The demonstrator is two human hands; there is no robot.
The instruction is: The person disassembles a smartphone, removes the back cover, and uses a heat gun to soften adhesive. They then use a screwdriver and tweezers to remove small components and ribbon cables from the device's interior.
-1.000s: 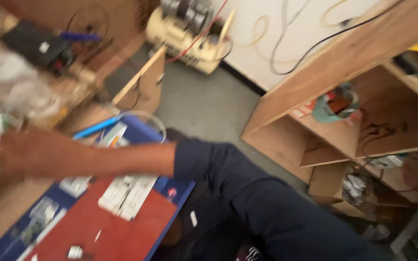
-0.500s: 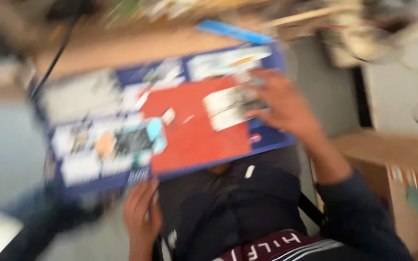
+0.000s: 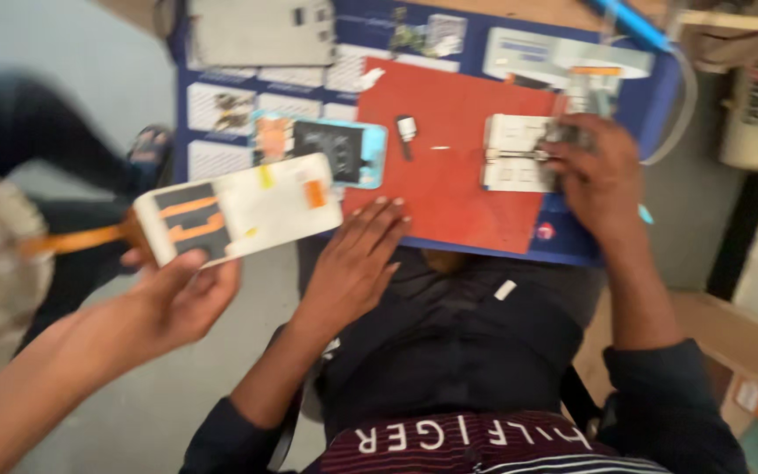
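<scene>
Grey floor surrounds a blue board [image 3: 633, 96] on the lap. At left, another person's hand [image 3: 177, 298] offers a white panel [image 3: 239, 209]. Left hand [image 3: 357, 259] rests flat, fingers spread, empty, nearest it. Right hand [image 3: 603, 180] grips a white hinged part [image 3: 519, 154], lying crosswise at centre-right.

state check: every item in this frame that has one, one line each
left hand: open, flat, fingertips on the red mat's edge
right hand: closed on a small grey part over the white hinged piece
white hinged piece: opened flat on the red mat
white panel: lifted off the table, held by another person's hand
</scene>
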